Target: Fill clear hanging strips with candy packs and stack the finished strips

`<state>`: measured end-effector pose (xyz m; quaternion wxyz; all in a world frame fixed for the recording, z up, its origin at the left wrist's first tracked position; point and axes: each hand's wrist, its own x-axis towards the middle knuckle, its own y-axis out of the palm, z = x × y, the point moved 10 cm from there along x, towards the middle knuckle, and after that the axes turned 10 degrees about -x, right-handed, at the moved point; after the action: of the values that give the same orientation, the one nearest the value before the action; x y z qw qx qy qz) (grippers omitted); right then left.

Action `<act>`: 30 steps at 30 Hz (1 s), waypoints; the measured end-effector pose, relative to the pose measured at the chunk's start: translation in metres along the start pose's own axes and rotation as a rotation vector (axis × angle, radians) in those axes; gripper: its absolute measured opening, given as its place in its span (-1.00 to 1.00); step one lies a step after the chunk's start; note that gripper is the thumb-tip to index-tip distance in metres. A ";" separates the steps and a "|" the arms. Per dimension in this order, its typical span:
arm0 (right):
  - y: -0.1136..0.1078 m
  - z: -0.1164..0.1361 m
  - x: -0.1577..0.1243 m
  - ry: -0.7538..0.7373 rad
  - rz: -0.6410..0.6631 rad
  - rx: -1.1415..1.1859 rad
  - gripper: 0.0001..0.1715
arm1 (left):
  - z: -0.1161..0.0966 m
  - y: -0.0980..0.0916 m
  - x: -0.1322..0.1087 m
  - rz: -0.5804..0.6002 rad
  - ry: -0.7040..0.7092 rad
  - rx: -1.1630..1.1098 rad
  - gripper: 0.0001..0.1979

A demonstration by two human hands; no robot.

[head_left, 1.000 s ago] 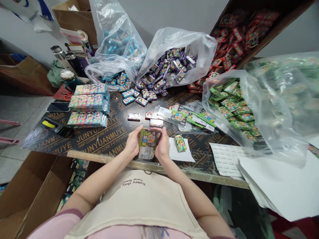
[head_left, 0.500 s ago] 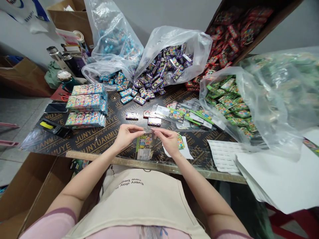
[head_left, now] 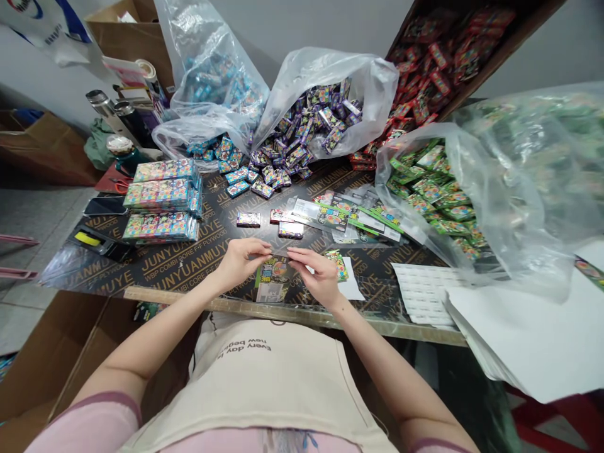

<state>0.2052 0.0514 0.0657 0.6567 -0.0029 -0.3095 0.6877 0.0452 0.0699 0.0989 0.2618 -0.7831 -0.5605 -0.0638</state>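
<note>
A clear plastic bag with a colourful printed label (head_left: pixel 272 275) hangs or lies flat below my fingers at the table's front edge. My left hand (head_left: pixel 245 261) pinches its upper left edge between thumb and fingers. At the upper right edge, my right hand (head_left: pixel 317 270) holds the clear film, the fingers stretched toward the left hand and the thumb underneath. Just beyond the hands lie a dark small box (head_left: pixel 248 219), a purple small box (head_left: pixel 290 229) and a red small box (head_left: pixel 279 216). A green packet (head_left: pixel 336 264) rests on white paper (head_left: pixel 353 280), partly behind my right hand.
Flat printed bags (head_left: pixel 330 214) lie spread beyond my right hand. Open plastic bags hold blue boxes (head_left: pixel 226 151), purple boxes (head_left: pixel 302 132) and green packets (head_left: pixel 438 189). Stacked filled packs (head_left: pixel 160 195) stand left, beside a black tape dispenser (head_left: pixel 99 242). A sticker sheet (head_left: pixel 425 292) lies right.
My hands have drawn slightly apart at the bag's top edge. The right hand's fingers have straightened, and its thumb has moved down from them. The boxes have stayed in place.
</note>
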 end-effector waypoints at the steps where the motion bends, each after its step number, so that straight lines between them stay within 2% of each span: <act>1: 0.000 0.003 -0.001 -0.028 -0.019 -0.029 -0.83 | 0.002 -0.001 0.000 -0.012 0.002 -0.009 -0.93; 4: 0.012 -0.001 0.011 -0.001 0.009 -0.025 -0.81 | 0.015 -0.013 -0.001 -0.094 -0.039 -0.064 -0.94; 5: 0.019 -0.006 0.019 0.025 0.036 0.005 -0.77 | 0.025 -0.022 -0.003 -0.156 -0.075 -0.088 -0.93; 7: 0.031 -0.022 0.040 0.062 0.071 0.057 -0.56 | 0.051 -0.052 -0.016 -0.358 -0.173 -0.128 -0.89; 9: 0.041 -0.045 0.064 0.072 0.057 0.010 -0.33 | 0.084 -0.090 -0.048 -0.629 -0.291 -0.142 -0.81; 10: 0.047 -0.058 0.076 0.074 0.045 -0.070 -0.29 | 0.099 -0.107 -0.070 -0.755 -0.349 -0.132 -0.77; 11: 0.054 -0.072 0.089 0.077 0.046 -0.177 -0.28 | 0.113 -0.121 -0.092 -0.836 -0.417 -0.108 -0.74; 12: 0.063 -0.086 0.102 0.081 0.064 -0.289 -0.30 | 0.125 -0.130 -0.111 -0.862 -0.489 -0.055 -0.72; 14: 0.087 -0.108 0.127 0.075 0.133 -0.490 -0.32 | 0.138 -0.138 -0.137 -0.748 -0.607 0.156 -0.72; 15: 0.100 -0.115 0.140 0.061 0.175 -0.567 -0.33 | 0.135 -0.141 -0.144 -0.682 -0.614 0.316 -0.73; 17: 0.129 -0.120 0.166 0.026 0.254 -0.684 -0.34 | 0.122 -0.138 -0.144 -0.571 -0.539 0.567 -0.77; 18: 0.143 -0.119 0.179 0.016 0.281 -0.734 -0.34 | 0.114 -0.130 -0.136 -0.507 -0.476 0.635 -0.78; 19: 0.156 -0.117 0.191 0.017 0.298 -0.783 -0.32 | 0.108 -0.118 -0.125 -0.421 -0.406 0.657 -0.78; 21: 0.179 -0.113 0.211 0.050 0.296 -0.875 -0.20 | 0.103 -0.077 -0.098 -0.167 -0.271 0.619 -0.71; 23: 0.196 -0.107 0.223 0.091 0.275 -0.939 -0.10 | 0.103 -0.027 -0.076 0.129 -0.173 0.573 -0.41; 25: 0.209 -0.101 0.226 0.108 0.273 -0.958 -0.12 | 0.111 0.012 -0.066 0.345 -0.146 0.564 -0.11; 27: 0.214 -0.093 0.220 0.084 0.290 -0.930 -0.17 | 0.120 0.034 -0.063 0.457 -0.169 0.573 -0.02; 30: 0.199 -0.083 0.197 0.067 0.317 -0.698 -0.25 | 0.127 0.039 -0.067 0.496 -0.207 0.584 -0.07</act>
<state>0.0330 0.2749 -0.0075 0.5115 -0.2967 -0.4989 0.6336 0.0316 0.0657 -0.0488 0.4230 -0.7897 -0.3722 0.2428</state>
